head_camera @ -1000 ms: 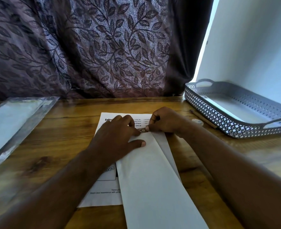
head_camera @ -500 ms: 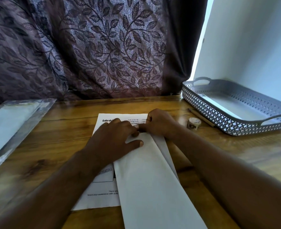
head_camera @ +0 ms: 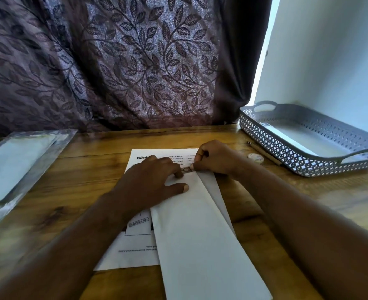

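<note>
Clipping step: left hand [head_camera: 150,182] presses paper [head_camera: 200,234] flat mid-worktop [head_camera: 81,169], right hand [head_camera: 217,159] pinches clip [head_camera: 186,169] at its far edge; next, likely slide clip fully on.

Bare table [head_camera: 81,169] lies open between the plastic sleeve [head_camera: 16,169] and the printed sheet [head_camera: 133,252]. Rightward, 2 small obstacles, a pen [head_camera: 263,152] and perhaps a tape roll [head_camera: 255,157], front the tray [head_camera: 276,146].

Left hand [head_camera: 151,182] presses folded paper [head_camera: 200,234]; right hand [head_camera: 216,158] pinches its top edge.
</note>
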The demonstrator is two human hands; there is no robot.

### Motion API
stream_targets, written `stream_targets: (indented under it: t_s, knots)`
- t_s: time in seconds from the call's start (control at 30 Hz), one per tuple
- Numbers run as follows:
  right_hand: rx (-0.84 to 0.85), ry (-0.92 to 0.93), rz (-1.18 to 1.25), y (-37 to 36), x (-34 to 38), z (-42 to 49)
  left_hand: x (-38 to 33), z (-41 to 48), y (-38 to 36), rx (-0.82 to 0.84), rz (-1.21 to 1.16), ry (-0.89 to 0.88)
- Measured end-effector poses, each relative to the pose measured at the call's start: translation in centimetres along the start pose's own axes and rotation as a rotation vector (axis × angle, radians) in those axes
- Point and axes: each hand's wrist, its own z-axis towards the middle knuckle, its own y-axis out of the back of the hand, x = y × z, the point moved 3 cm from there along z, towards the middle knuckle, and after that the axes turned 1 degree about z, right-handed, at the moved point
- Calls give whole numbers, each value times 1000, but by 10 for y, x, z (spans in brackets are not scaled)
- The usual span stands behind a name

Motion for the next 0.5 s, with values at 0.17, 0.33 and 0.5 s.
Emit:
stream_targets:
  t_s: [0.17, 0.33, 0.5]
  knots:
    - [43, -8, 30, 1, -3, 2, 5, 1, -1, 13, -62, 3]
    - [21, -17, 4, -1, -2, 5, 4, 0, 0, 7, -82, 9]
    - [-19, 10, -12, -5, -1, 4, 7, 1, -2, -10, -103, -5]
